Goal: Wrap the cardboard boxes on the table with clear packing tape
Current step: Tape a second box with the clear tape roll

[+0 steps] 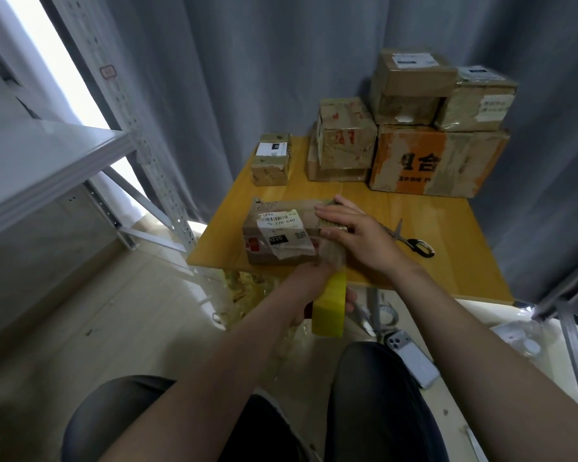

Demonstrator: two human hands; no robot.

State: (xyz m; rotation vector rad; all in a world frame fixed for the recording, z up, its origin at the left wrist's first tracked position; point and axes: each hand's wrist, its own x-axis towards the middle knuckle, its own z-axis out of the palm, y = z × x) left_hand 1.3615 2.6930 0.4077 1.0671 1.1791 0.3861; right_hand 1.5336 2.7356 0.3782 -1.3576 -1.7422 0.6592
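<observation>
A flat cardboard box [281,228] with white shipping labels lies near the front edge of the small wooden table [447,261]. My right hand [351,228] rests on the box's right end, fingers straight and spread over the top. Below the table edge, my left hand [309,288] grips a yellowish tape roll [329,306]. A strip of clear tape runs from the roll up onto the box's right end.
Scissors [411,240] lie on the table right of the box. A small box [271,160] and a stack of several larger boxes [414,135] stand at the back. A metal shelf [47,168] is at left. A phone [412,356] lies by my knee.
</observation>
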